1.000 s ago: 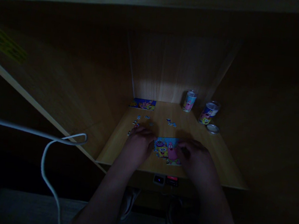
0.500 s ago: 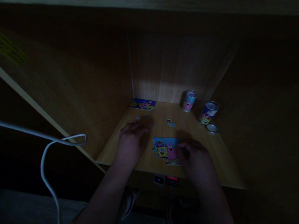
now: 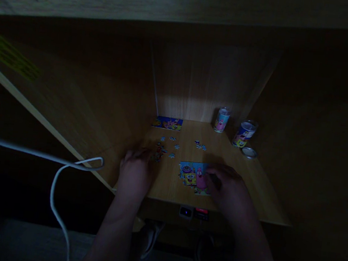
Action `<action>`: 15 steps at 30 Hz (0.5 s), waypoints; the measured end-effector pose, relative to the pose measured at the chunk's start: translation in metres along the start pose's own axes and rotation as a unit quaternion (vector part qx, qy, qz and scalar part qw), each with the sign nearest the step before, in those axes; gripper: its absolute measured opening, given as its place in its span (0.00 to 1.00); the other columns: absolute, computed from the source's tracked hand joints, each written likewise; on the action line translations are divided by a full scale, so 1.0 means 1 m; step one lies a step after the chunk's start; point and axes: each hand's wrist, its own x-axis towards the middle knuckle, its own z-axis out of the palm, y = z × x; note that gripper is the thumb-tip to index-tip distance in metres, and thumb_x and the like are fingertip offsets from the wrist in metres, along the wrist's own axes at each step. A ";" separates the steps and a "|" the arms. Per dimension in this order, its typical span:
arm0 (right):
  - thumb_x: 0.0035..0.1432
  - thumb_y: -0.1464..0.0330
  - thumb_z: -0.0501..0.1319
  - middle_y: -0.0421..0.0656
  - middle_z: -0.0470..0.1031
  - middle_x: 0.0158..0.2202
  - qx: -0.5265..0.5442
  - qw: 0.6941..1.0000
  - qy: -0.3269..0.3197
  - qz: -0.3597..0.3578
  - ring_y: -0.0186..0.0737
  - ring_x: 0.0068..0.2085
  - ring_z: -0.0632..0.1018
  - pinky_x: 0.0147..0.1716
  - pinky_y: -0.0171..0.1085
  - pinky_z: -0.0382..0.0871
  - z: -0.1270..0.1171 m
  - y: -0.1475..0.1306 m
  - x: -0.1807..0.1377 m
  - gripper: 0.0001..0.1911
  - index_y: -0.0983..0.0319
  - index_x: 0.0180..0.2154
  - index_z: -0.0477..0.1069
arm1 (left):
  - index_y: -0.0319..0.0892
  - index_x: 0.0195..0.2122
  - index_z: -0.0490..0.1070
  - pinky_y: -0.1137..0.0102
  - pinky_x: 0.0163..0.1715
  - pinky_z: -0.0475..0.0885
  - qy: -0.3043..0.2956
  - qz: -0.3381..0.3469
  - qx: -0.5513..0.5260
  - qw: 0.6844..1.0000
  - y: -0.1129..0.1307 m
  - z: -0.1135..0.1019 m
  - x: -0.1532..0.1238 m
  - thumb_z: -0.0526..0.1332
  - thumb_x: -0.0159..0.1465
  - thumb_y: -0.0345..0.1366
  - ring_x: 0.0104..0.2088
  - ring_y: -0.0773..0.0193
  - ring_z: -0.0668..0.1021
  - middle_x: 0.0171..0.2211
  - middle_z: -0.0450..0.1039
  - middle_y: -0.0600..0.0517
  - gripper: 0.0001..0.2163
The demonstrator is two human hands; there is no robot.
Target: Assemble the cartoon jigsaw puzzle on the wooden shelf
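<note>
A partly built cartoon jigsaw (image 3: 192,175) lies near the front edge of a small wooden desk (image 3: 258,190). My right hand (image 3: 228,189) rests on the jigsaw's right side, fingers curled over its edge. My left hand (image 3: 134,172) is at the desk's left front, fingertips beside a cluster of loose pieces (image 3: 159,152). Its fingers are dim and I cannot tell whether they pinch a piece. More loose pieces (image 3: 200,145) lie further back in the middle.
A finished picture card (image 3: 167,123) lies at the back left. Two printed tins (image 3: 221,120) (image 3: 242,134) stand at the back right, with a round lid (image 3: 248,152) beside them. Wooden walls enclose the desk. A white cable (image 3: 59,167) hangs at the left.
My left hand has slid from the jigsaw's left edge leftward and toward me, uncovering loose pieces. My right hand has stayed on the jigsaw.
</note>
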 end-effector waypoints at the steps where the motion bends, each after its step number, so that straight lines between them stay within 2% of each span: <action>1: 0.73 0.67 0.64 0.46 0.87 0.48 0.003 1.000 0.000 -0.001 0.52 0.51 0.84 0.56 0.51 0.75 0.000 0.000 0.000 0.07 0.54 0.43 0.82 | 0.44 0.55 0.85 0.46 0.53 0.79 -0.004 -0.004 0.012 1.000 -0.001 0.000 0.000 0.59 0.60 0.18 0.53 0.38 0.82 0.54 0.86 0.41 0.26; 10: 0.74 0.66 0.63 0.45 0.87 0.48 -0.005 1.000 -0.005 0.004 0.51 0.50 0.84 0.55 0.50 0.74 0.000 0.000 0.001 0.08 0.54 0.42 0.82 | 0.43 0.59 0.81 0.45 0.56 0.79 -0.031 0.002 -0.002 1.000 0.003 0.006 0.001 0.59 0.63 0.18 0.57 0.38 0.81 0.59 0.83 0.39 0.26; 12: 0.74 0.66 0.63 0.45 0.86 0.47 -0.007 1.000 -0.006 0.005 0.51 0.50 0.83 0.55 0.50 0.74 0.000 -0.001 0.001 0.08 0.55 0.42 0.82 | 0.41 0.59 0.80 0.46 0.57 0.79 -0.020 -0.016 -0.007 1.000 0.001 0.008 0.000 0.58 0.62 0.18 0.57 0.38 0.81 0.58 0.82 0.37 0.26; 15: 0.74 0.67 0.63 0.44 0.86 0.45 -0.001 1.000 -0.011 0.006 0.51 0.48 0.83 0.53 0.49 0.74 -0.001 -0.001 0.001 0.08 0.55 0.40 0.81 | 0.38 0.62 0.78 0.49 0.59 0.79 0.029 -0.056 -0.016 0.998 -0.008 0.013 -0.003 0.57 0.60 0.16 0.55 0.41 0.83 0.54 0.82 0.36 0.29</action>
